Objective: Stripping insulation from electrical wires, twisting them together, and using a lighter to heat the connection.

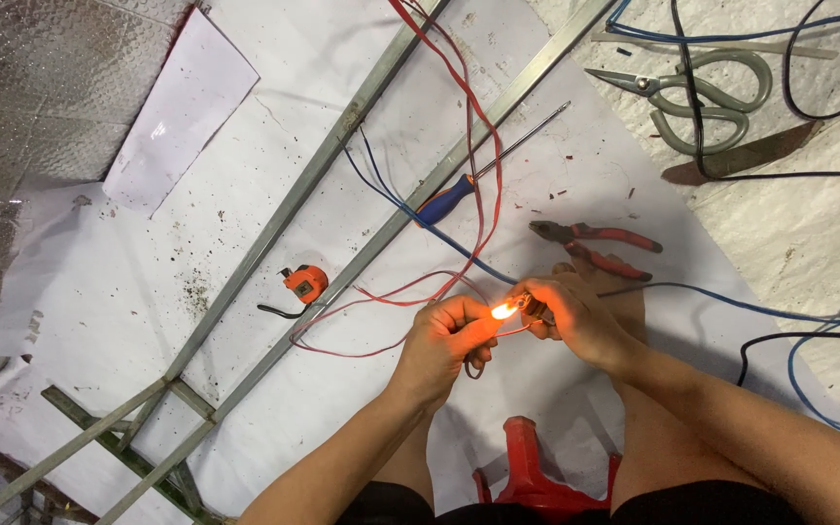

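My left hand pinches the end of a thin red wire. A small orange flame burns at the wire's tip, between my two hands. My right hand is closed around a small lighter, mostly hidden by the fingers, and holds it against the flame. The red wire loops left across the white sheet and runs up toward the top edge alongside a blue wire.
A blue-handled screwdriver lies across a grey metal rail. Red-handled pliers lie just beyond my right hand. An orange tape measure sits by the rails. Grey shears and cables lie top right. A red stool is below.
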